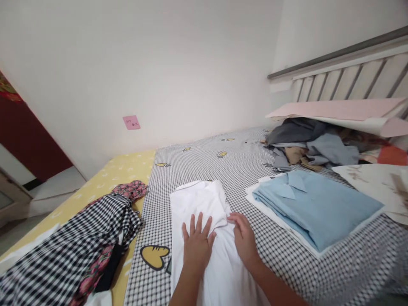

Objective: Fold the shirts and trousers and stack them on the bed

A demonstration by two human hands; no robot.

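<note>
A: Where do we have the white garment (pixel 194 196)?

B: Right in front of us, lying lengthwise on the checked sheet (pixel 194 170), its near end running out of view at the bottom.

A: What are our hands doing there?

B: Our left hand (pixel 197 243) lies on top of it, palm down, the fingers spread and gripping nothing. Our right hand (pixel 245 240) is at its right edge, fingers bent, tips touching the cloth beside a fold. We cannot tell whether they pinch it or only rest against it.

A: How does the cloth lie?

B: Fairly flat at the far end, with a layer folded over; below our right fingertips it wrinkles.

A: What do we have to the right?

B: A folded blue shirt (pixel 328 208), collar up, on a white cloth (pixel 250 194) that shows along its edges. Behind it we see a clothes pile (pixel 333 148) with a pink sheet (pixel 334 109) above.

A: And to the left?

B: A gingham garment (pixel 73 238), loosely heaped, partly over the yellow sheet (pixel 135 161). Floral cloth (pixel 134 189) shows at its far end, and a black piece (pixel 108 270) lies against its near right side.

A: Beyond the bed?

B: A pale wall (pixel 191 68) bearing a pink note (pixel 131 122).
</note>
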